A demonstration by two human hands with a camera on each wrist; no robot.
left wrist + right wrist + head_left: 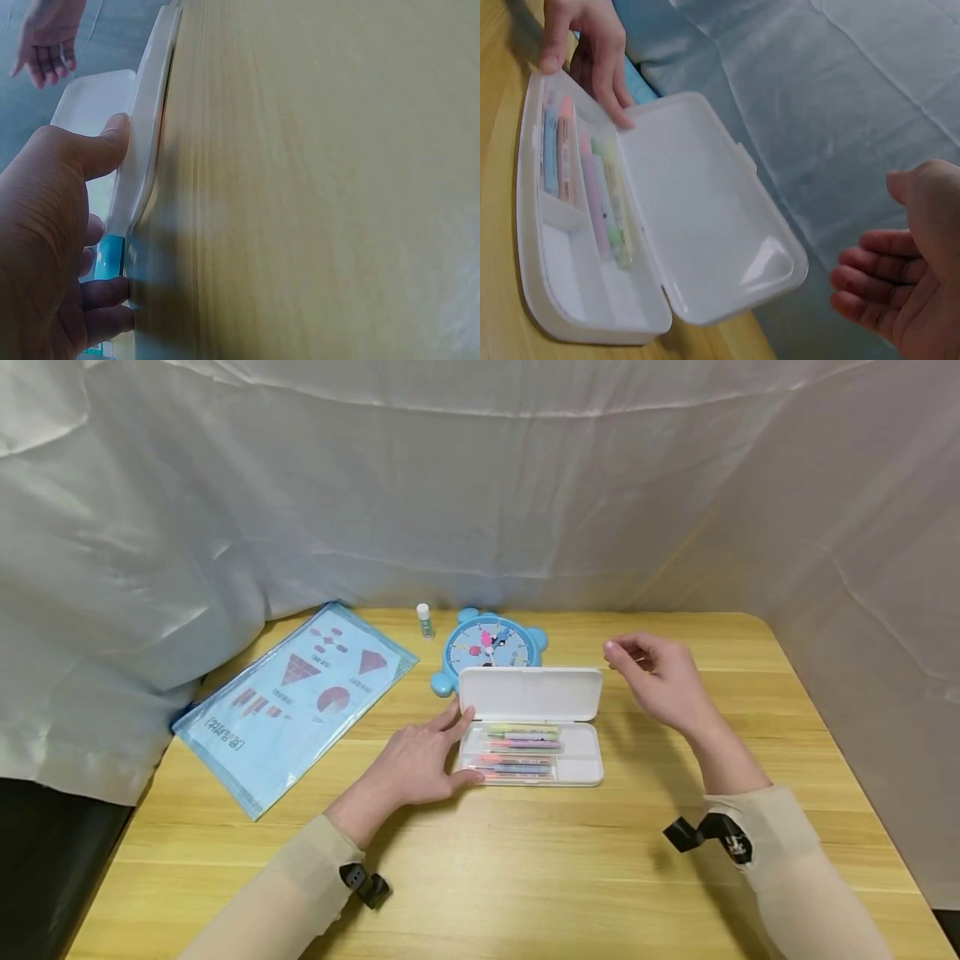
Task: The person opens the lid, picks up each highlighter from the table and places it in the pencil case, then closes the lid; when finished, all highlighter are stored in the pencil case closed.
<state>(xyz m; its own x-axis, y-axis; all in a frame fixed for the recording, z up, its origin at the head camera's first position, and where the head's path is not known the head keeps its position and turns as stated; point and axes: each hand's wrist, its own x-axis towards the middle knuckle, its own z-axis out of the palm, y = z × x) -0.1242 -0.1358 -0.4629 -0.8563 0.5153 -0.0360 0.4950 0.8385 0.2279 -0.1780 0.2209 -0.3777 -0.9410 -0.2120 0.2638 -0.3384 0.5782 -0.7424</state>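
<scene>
A white pencil case (581,770) lies on the table with its hinged lid (531,695) raised at the back. Several pastel highlighter pens (611,199) lie in its compartments, toward the left end. My left hand (417,765) holds that left end, thumb on the front edge and a finger at the lid. To the right of the lid, my right hand (663,683) is raised above the table, fingers loosely bent and holding nothing. In the right wrist view, the right hand's fingers (870,281) are apart from the lid.
Behind the lid lies a blue toy clock (491,639), its lower part hidden. A glue stick (425,622) stands to the clock's left. At the left of the table (525,877) lies a blue document folder (300,702) with printed charts. Grey cloth (480,485) hangs around the back.
</scene>
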